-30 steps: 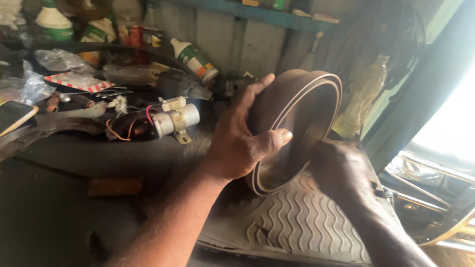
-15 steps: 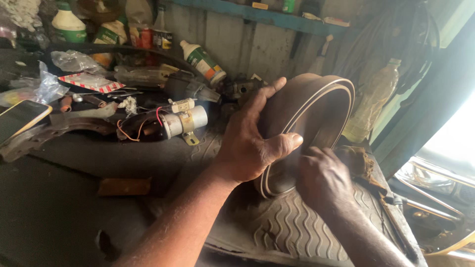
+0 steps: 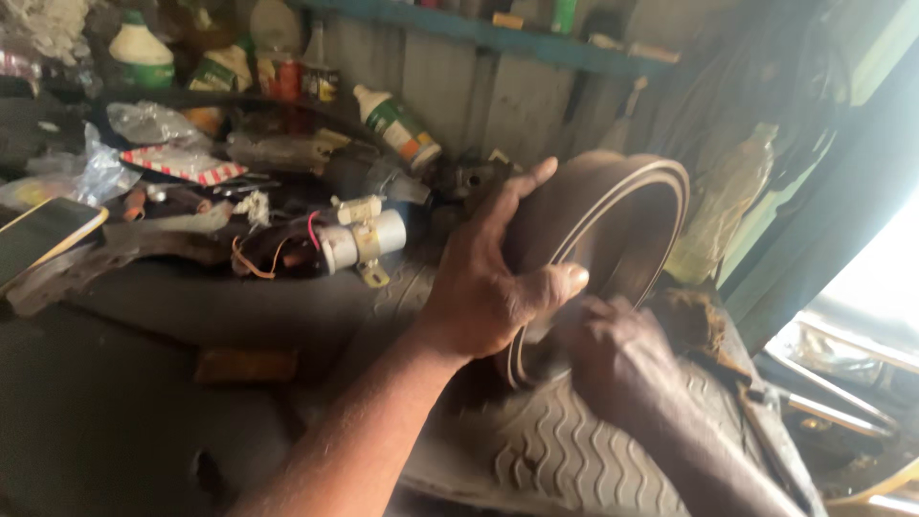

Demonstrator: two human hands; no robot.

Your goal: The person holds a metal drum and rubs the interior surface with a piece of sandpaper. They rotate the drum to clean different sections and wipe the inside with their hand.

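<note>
Brown metal disc [image 3: 613, 239] stands on edge, centre-right, gripped by the left hand [image 3: 479, 287]; right hand [image 3: 617, 359] closed at its lower face. Steady the rim firmly.

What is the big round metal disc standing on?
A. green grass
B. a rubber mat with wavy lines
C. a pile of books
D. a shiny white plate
B: the round metal disc, held on edge by the left hand with the right hand at its lower face, rests on the dark rubber mat with wavy ridges.
</note>
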